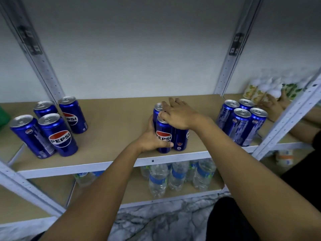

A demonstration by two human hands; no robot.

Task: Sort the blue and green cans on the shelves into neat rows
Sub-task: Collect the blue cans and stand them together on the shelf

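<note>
On the tan shelf board [118,122], a tight cluster of blue Pepsi cans [164,136] stands near the front edge at the centre. My left hand [150,139] grips the cluster from the left, with the thumb curled across the front can's lower part. My right hand [180,115] lies on the can tops with its fingers stretched out toward the back. A loose group of blue cans [59,134] stands at the left. Another blue group [241,126] stands at the right. Green-and-white patterned cans [257,91] sit blurred at the far right.
Water bottles [158,180] fill the shelf below. Grey metal uprights [43,66] [229,63] flank the bay, and a front post [286,122] crosses at the right. Another person's hand [271,105] reaches to the patterned cans. A green object [3,115] shows at the left edge.
</note>
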